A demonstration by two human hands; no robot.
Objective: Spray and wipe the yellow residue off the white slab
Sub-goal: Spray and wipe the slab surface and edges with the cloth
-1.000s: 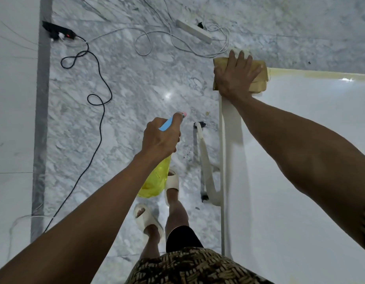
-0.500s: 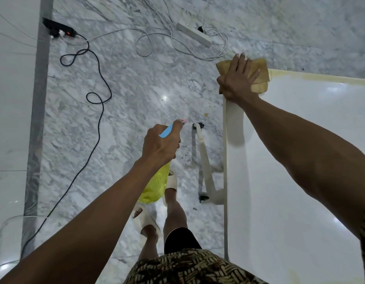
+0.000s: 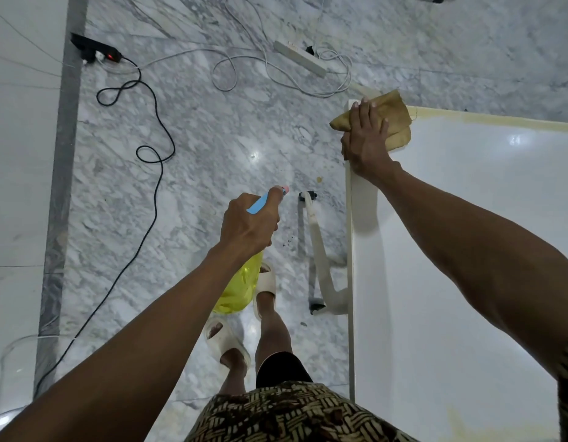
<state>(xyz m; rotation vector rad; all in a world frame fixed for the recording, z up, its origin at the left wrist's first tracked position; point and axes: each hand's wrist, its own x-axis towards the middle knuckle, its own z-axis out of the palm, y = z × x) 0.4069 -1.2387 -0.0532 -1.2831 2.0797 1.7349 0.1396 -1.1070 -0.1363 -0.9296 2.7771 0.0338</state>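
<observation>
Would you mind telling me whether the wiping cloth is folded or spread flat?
Folded: the cloth shows stacked layers at its right edge beneath the right hand.

our right hand (image 3: 367,140) lies flat on the cloth (image 3: 394,118) at the slab's (image 3: 467,250) far left corner. left of the slab, over the floor (image 3: 196,154), our left hand (image 3: 249,226) grips the spray bottle (image 3: 239,288); cables (image 3: 148,129) lie beyond.

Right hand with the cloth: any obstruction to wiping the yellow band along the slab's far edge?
Probably not. The right hand presses the cloth at the slab's far left corner, where the yellow band starts, and nothing lies on the slab along it.
</observation>
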